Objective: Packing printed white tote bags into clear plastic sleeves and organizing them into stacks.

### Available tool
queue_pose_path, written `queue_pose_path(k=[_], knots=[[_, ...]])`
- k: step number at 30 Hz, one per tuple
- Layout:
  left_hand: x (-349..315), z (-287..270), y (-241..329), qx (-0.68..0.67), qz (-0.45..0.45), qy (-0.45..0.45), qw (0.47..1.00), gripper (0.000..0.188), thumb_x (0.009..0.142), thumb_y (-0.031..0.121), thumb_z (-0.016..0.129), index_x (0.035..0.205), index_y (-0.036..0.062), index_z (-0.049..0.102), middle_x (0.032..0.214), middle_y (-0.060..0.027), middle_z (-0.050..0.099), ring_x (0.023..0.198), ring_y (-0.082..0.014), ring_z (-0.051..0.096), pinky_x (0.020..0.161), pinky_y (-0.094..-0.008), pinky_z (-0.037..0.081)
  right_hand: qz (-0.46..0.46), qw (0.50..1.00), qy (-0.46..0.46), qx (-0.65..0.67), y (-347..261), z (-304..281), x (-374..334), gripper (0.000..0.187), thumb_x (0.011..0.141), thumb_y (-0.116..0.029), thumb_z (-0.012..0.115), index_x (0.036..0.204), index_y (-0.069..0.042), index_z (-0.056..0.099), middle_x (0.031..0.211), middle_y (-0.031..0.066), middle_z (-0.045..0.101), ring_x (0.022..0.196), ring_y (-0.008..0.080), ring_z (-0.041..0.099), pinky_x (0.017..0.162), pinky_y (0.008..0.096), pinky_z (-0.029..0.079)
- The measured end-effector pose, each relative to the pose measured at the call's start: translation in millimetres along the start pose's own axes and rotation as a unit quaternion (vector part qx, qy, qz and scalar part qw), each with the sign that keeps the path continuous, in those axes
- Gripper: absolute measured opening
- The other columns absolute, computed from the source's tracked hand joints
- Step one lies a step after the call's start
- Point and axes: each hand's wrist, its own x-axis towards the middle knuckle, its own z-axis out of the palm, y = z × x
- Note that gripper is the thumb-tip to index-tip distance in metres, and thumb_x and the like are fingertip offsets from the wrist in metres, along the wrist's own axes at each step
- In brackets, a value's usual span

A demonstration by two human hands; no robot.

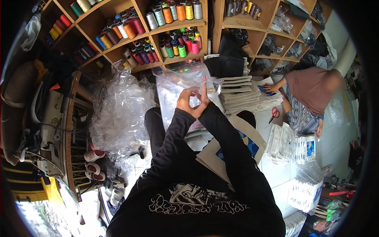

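Note:
My left hand (188,99) and my right hand (203,102) meet in front of me, over a stack of clear plastic bags (167,93). The fingers of my left hand are curled, and whether thin plastic lies between them cannot be made out. My right index finger points straight up, apart from the other fingers, with its thumb side close to the left hand. Loose clear film (215,83) shows just beyond the right hand. Across my lap, partly behind my right forearm, lies a beige cloth bag (254,135) with a blue print.
Crumpled clear plastic (120,118) heaps at my left. Folded beige bags (237,93) are stacked at right, near red-handled scissors (274,114). A co-worker (310,93) sits farther right, one hand on a bag. Shelves of thread spools (173,14) stand ahead; packed bundles (306,193) lie lower right.

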Motion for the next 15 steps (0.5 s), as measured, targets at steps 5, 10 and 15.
queue_pose_path(k=[5,10,15], knots=[[12.8,2.1,7.5,0.075,0.078,0.049,0.993,0.032,0.064,0.023,0.07,0.084,0.0022,0.056,0.079,-0.0138,0.055,0.072,-0.0306,0.054,0.065,-0.037,0.044,-0.13,0.988,-0.047,-0.074,23.0,-10.1,13.5,0.097,0.078,-0.021,0.062,0.134,-0.011,-0.017,0.108,0.0115,0.048,0.101,0.0166,0.048,0.091,0.0296,0.038],[30.8,-3.1,5.0,0.168,0.069,0.057,0.982,0.014,0.075,0.003,0.053,0.088,0.0024,0.051,0.078,-0.0136,0.054,0.072,-0.0329,0.053,0.062,-0.0382,0.043,-0.19,0.848,0.011,-0.496,16.3,3.1,-10.3,0.108,0.07,-0.015,0.07,0.135,-0.025,-0.016,0.122,0.0148,0.037,0.111,0.0228,0.044,0.091,0.034,0.039],[53.4,-17.9,10.6,0.282,0.147,-0.06,0.946,0.022,0.075,0.005,0.049,0.097,0.0037,0.051,0.094,-0.0108,0.057,0.088,-0.0299,0.055,0.075,-0.0382,0.043,0.103,0.991,0.08,-0.042,-24.6,36.8,-43.9,0.08,0.071,-0.019,0.069,0.135,-0.022,0.023,0.13,0.0098,0.034,0.112,0.0274,0.045,0.079,0.0367,0.047]])
